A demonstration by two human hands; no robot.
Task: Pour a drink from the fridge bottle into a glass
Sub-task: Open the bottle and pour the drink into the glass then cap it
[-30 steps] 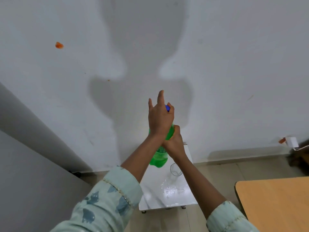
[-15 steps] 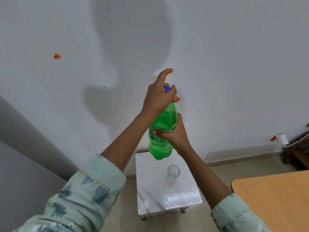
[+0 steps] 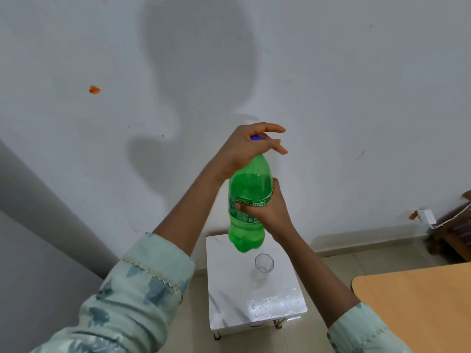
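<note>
Glossy green plastic bottle [image 3: 248,200], clear glass [image 3: 264,262], shiny white table [image 3: 229,289], matt wooden tabletop [image 3: 418,309]

Home room: marked white wall [image 3: 331,72], tiled floor [image 3: 331,266], small white side table [image 3: 229,289], wooden tabletop [image 3: 420,301].

The bottle [image 3: 248,189] is coloured bright translucent green, its cap [image 3: 255,138] blue and its label [image 3: 240,212] darker green with white lettering, while the glass [image 3: 264,262] is left clear. The bench [image 3: 229,289] is finished in glossy white with faint grey marbling, and a second bench [image 3: 420,301] is coloured light orange-brown. The sleeves [image 3: 132,296] are printed in pale mint with blue-grey shapes and cream zigzag trim, and the off-white wall [image 3: 331,85] is marked by one orange spot [image 3: 94,89].
</note>
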